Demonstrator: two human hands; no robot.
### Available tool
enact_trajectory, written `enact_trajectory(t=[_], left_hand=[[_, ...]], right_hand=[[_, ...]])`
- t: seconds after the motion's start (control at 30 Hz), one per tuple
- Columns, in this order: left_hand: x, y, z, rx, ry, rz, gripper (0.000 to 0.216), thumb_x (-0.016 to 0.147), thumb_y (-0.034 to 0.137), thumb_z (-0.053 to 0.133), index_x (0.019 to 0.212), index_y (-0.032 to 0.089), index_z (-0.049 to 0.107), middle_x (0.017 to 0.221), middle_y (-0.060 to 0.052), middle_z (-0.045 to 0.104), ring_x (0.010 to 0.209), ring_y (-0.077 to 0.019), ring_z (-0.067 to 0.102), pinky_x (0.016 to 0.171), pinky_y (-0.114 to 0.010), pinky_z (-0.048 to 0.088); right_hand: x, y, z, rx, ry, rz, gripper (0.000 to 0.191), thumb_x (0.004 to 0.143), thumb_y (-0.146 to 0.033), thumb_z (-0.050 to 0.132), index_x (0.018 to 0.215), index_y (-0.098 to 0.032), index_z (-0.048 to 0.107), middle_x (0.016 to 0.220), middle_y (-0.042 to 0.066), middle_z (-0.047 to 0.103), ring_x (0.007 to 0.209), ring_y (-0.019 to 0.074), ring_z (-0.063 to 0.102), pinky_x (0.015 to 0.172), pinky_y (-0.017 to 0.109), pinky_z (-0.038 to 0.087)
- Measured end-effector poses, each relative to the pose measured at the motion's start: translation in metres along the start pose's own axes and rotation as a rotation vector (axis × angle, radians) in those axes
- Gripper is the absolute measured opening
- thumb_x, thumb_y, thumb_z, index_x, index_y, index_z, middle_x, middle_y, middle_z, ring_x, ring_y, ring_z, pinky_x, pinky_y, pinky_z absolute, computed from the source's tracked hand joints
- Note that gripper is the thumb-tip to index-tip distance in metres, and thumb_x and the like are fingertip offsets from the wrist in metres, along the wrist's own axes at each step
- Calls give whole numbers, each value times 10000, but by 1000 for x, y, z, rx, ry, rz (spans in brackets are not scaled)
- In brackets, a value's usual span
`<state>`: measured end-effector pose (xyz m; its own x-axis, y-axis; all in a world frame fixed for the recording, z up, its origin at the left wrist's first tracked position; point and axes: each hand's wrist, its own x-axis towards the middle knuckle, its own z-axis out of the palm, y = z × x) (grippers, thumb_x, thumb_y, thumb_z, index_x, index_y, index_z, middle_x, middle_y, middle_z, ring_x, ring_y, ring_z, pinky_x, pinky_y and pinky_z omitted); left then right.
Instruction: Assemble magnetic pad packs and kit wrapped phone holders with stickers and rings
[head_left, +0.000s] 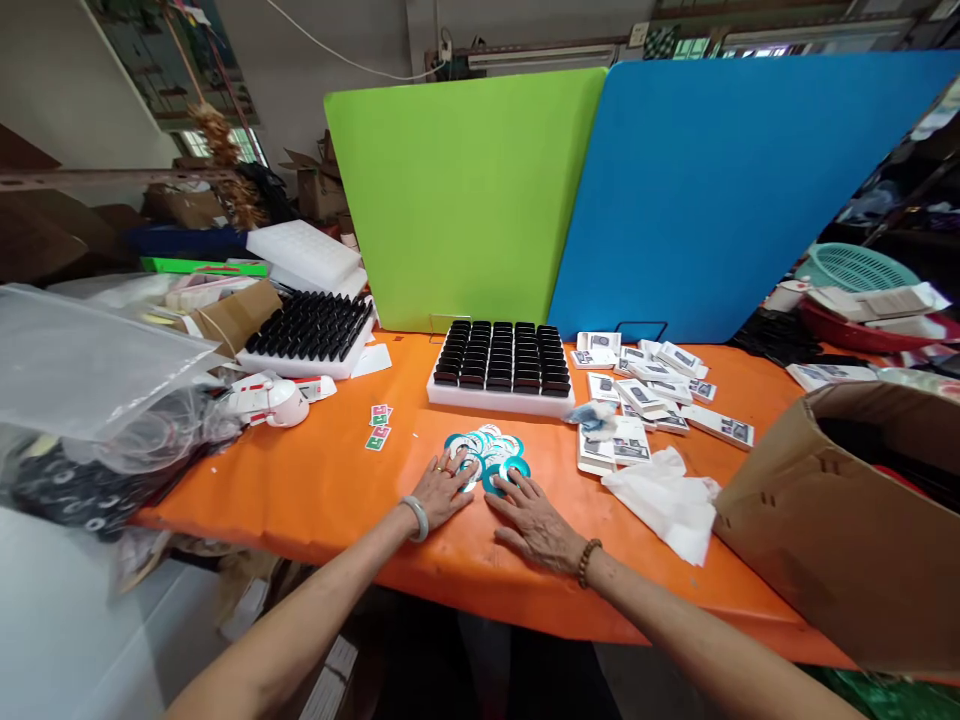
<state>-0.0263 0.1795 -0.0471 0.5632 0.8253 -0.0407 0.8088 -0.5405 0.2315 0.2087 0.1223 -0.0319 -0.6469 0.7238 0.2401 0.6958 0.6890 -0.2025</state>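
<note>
A small heap of teal and white ring-shaped stickers [489, 450] lies on the orange table [315, 480] right in front of me. My left hand [442, 487] rests flat on the table, its fingers spread and touching the left side of the heap. My right hand [534, 520] also lies flat, fingertips at a teal ring on the heap's near right edge. Neither hand holds anything. Just behind the heap stands a white foam tray [501, 398] filled with rows of small black parts.
Several small white boxes [652, 395] are scattered at the right, with white tissue [667, 500] in front. A brown cardboard box [840, 520] stands at far right. A second tray of black parts [311, 335] and plastic bags [90, 400] lie left. Green [465, 190] and blue [735, 180] boards stand behind.
</note>
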Motion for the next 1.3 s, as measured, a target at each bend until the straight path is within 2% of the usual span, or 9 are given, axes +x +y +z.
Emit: enact_trajectory(t=[0.23,0.37,0.43,0.5,0.6,0.83,1.0,1.13,1.3], left_hand=[[72,4,-4,-17,145,-25,473,924,313,443,1394,263,434,1518,-76,333,1391,-304,288,1098,-493,298],[84,12,-7,-20,192,-86,477,898,281,495,1373,265,450,1518,-97,322,1380,-332,295,1072,-544,310],[79,17,-7,-29,252,-125,468,885,245,511,1350,257,465,1492,-116,354,1368,-336,313,1057,-560,324],[68,21,-5,-43,291,-116,410,876,213,514,1285,243,515,1417,-129,438,1313,-310,399,1032,-524,374],[51,25,-2,-46,272,-53,307,879,198,501,1177,225,571,1272,-122,540,1173,-261,530,973,-455,452],[57,33,-2,-12,198,9,328,858,215,542,1186,206,559,1332,-116,506,1229,-261,494,1024,-434,431],[53,43,-7,37,174,-74,361,870,263,529,1226,211,537,1407,-126,447,1271,-279,455,1048,-462,389],[18,36,-10,68,167,-227,356,895,300,482,1239,231,547,1412,-98,464,1306,-269,423,1087,-443,347],[-22,30,2,82,150,-402,436,927,330,407,1349,246,478,1453,-74,441,1354,-265,371,1112,-451,307]], right_hand=[[29,73,6,-84,67,37,478,941,-417,439,1353,-182,493,1411,147,452,1351,323,320,1077,529,326],[33,87,6,-114,105,176,459,956,-385,394,1356,-177,481,1414,151,451,1344,333,325,1060,567,307],[31,80,6,-82,105,161,455,959,-376,382,1349,-164,486,1418,163,444,1344,335,325,1057,560,308],[28,68,5,-9,61,53,451,963,-392,376,1331,-161,498,1398,164,466,1327,311,353,1058,519,323],[22,56,1,86,-20,-75,449,966,-422,374,1303,-165,521,1337,139,530,1311,281,374,1055,460,340],[26,62,7,45,23,26,494,968,-432,370,1358,-147,471,1351,144,522,1326,338,332,1040,524,301],[13,60,1,11,62,148,460,980,-395,325,1309,-132,511,1312,161,550,1287,334,389,1051,560,276],[-29,68,-3,8,107,232,493,982,-418,288,1334,-139,490,1347,164,525,1280,313,425,1059,534,310],[-72,80,1,5,158,142,514,974,-427,315,1387,-146,437,1399,151,484,1335,295,378,1092,509,309]])
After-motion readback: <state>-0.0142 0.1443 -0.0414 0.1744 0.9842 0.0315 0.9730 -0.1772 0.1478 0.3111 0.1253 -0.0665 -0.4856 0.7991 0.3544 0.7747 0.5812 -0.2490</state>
